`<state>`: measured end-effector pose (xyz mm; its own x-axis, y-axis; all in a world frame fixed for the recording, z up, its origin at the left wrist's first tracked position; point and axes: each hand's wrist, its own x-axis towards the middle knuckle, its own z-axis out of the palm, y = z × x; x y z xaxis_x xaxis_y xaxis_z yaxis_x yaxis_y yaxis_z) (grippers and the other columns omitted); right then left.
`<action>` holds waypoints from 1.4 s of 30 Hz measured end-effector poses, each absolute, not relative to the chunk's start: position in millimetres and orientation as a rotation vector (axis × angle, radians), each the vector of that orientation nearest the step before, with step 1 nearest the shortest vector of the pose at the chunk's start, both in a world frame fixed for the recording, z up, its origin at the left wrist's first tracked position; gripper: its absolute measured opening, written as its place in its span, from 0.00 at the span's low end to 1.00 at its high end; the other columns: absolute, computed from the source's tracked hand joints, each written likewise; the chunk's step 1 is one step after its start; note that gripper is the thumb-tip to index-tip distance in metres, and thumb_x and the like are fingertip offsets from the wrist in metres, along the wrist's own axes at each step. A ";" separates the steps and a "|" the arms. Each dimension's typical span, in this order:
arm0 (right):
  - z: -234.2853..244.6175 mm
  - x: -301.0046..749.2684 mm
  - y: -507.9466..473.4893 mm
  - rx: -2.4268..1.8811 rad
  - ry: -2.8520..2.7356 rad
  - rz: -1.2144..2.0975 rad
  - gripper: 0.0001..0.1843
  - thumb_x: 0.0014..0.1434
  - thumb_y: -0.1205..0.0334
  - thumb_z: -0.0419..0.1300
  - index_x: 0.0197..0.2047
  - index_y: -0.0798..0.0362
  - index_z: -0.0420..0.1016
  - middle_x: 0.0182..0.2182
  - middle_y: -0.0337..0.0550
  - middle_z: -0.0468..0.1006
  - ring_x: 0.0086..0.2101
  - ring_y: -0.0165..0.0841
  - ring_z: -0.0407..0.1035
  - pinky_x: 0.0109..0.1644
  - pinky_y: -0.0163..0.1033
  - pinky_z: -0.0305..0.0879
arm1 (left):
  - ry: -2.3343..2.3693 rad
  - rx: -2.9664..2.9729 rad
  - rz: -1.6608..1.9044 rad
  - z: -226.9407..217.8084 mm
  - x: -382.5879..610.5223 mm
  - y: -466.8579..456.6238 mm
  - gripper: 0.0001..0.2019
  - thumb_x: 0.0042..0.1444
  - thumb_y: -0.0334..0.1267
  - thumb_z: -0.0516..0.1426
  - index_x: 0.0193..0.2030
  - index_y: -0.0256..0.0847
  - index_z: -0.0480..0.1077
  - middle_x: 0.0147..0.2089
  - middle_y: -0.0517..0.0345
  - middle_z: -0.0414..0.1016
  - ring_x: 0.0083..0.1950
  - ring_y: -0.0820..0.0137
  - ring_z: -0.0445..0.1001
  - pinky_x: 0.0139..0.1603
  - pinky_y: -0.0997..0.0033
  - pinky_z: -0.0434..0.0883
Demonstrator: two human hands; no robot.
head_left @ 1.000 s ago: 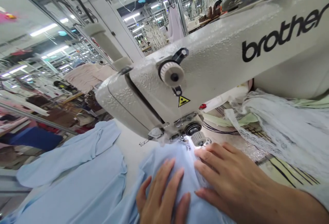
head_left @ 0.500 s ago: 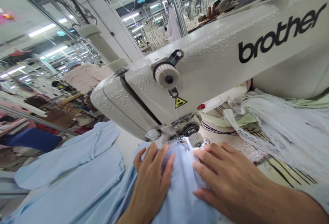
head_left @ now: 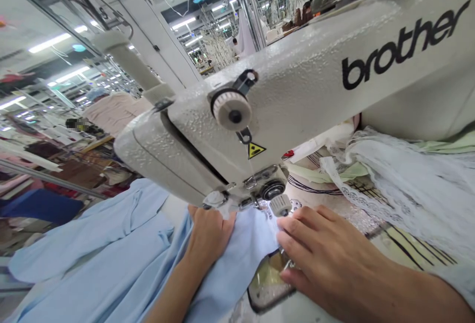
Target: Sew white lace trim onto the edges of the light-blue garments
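Observation:
A light blue fabric piece [head_left: 237,249] lies under the needle area of a white sewing machine [head_left: 297,75]. My left hand [head_left: 208,234] rests on this cloth at the left of the presser foot. Its fingers bend away beneath the machine head and are mostly hidden; only the thumb shows clearly. On the right, my right hand [head_left: 326,251] has its fingers stretched forward, with thumb and forefinger apart. Those fingertips touch down by the cloth's right edge, just below a ribbed white knob [head_left: 281,205]. What lies under them is hidden.
More light blue fabric [head_left: 100,258] spreads across the table on the left. White lace [head_left: 408,179] is heaped at the right, beside pale green strips [head_left: 352,172]. A clear-looking plate with a dark rim [head_left: 270,283] shows in front of the machine.
My left hand has moved forward and left, its fingers passing under the machine head. The blue cloth has shifted left, uncovering the dark-rimmed plate. My right hand has barely moved.

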<state>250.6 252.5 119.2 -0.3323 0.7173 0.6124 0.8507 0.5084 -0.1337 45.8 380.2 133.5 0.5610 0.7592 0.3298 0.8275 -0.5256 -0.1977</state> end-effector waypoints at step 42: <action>123.5 249.3 257.8 -1.335 -2.178 -0.212 0.12 0.58 0.58 0.59 0.41 0.57 0.76 0.34 0.44 0.76 0.37 0.40 0.66 0.38 0.46 0.62 | -0.987 -2.835 -0.692 134.7 66.4 331.5 0.10 0.60 0.29 0.52 0.43 0.43 0.72 0.41 0.60 0.80 0.40 0.68 0.77 0.46 0.62 0.67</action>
<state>249.3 257.8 123.5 -0.3390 0.7677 0.5439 0.8582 0.4892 -0.1556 66.4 331.5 134.7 0.6941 0.5753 0.4326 0.6026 -0.7932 0.0880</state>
